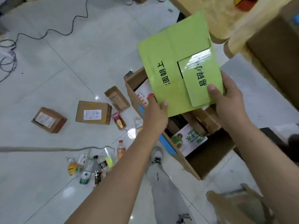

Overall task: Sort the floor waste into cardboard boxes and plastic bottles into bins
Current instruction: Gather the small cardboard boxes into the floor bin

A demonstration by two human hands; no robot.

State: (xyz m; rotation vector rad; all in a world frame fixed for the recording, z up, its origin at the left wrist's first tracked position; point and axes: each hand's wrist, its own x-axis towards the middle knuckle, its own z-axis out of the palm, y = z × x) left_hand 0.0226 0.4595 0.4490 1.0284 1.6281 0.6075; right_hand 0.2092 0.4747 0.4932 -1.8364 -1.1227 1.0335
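Note:
Both hands hold a flattened green cardboard box [176, 62] with black printed characters, tilted above a large open brown cardboard box [192, 165]. My left hand [156, 113] grips its lower left edge; my right hand [226, 97] grips its lower right corner. The big box holds several flattened cartons, one white with green fruit print [187, 139]. On the floor to the left lie two sealed brown boxes [93, 112] [48, 119], an opened brown carton [117, 98] and a small red packet box [119, 121]. A cluster of plastic bottles [90, 167] lies nearer me.
Black cables [48, 32] snake across the white tiled floor at the far left. More large brown cartons [267, 38] stand at the upper right. Another cardboard flap [234, 206] shows at the lower right. My grey trouser leg and shoe [157, 156] are beside the big box.

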